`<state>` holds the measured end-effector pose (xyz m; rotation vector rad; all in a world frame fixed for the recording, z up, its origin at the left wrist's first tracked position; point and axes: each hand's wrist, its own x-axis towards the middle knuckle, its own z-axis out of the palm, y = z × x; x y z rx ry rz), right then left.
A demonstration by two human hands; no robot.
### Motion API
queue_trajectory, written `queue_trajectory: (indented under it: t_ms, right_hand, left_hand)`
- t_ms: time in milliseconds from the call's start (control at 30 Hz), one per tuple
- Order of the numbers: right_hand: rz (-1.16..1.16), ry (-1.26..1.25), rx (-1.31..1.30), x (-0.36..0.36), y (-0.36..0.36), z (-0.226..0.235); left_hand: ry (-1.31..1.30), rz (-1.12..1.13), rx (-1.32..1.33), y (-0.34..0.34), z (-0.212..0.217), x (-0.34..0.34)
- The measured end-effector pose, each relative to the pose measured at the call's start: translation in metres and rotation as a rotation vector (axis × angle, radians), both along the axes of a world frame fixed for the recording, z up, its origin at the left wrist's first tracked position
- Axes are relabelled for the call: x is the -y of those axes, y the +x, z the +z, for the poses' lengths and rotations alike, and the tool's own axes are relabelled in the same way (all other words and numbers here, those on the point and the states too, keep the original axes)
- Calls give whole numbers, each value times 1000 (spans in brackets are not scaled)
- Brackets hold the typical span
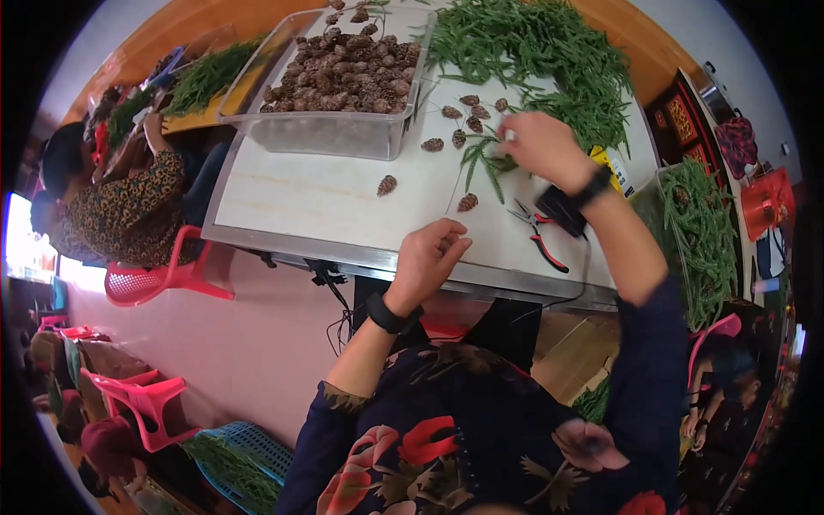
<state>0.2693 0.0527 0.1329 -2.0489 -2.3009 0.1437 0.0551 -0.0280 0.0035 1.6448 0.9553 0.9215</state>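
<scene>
**While the left hand (432,256) hangs loosely curled, the right hand (545,148) meets a green sprig (485,161)**

The sprig lies right of centre in the upper half of the frame, its upper end at the right hand's fingertips. Those fingers are bent together and blurred, so I cannot tell whether they are closed on it. The left hand, near the middle of the frame, has thumb and forefinger slightly apart, just below a single pine cone (467,202).

At upper centre-left, a clear plastic tub (322,137) holds a heap of brown cones (352,73); its top is near the upper edge of the frame. At the right, another clear container (663,193) is filled with green sprigs (699,232). At lower left, a blue basket (249,431) carries more greenery (232,470).

The pile of greenery (541,60) at upper right of centre is cut by the top edge. A yellow packet (611,165) is partly covered by the right wrist, and a dark object (560,213) beside the red-handled pliers (539,236) is hard to identify. A seated co-worker (124,202) at far left is turned away, with that person's work largely hidden.
</scene>
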Motion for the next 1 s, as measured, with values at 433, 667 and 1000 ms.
queue_trajectory:
  t_ms: [433, 667, 1000]
  right_hand:
    - [136, 5, -70, -140, -13, -103]
    - [56, 297, -283, -120, -12, -61]
    - [-159, 302, -734, 95, 16, -56]
  left_hand:
    - [136, 66, 31, -8, -9, 2]
    - [143, 50, 49, -12, -15, 1]
    - [146, 73, -98, -1, 7, 2]
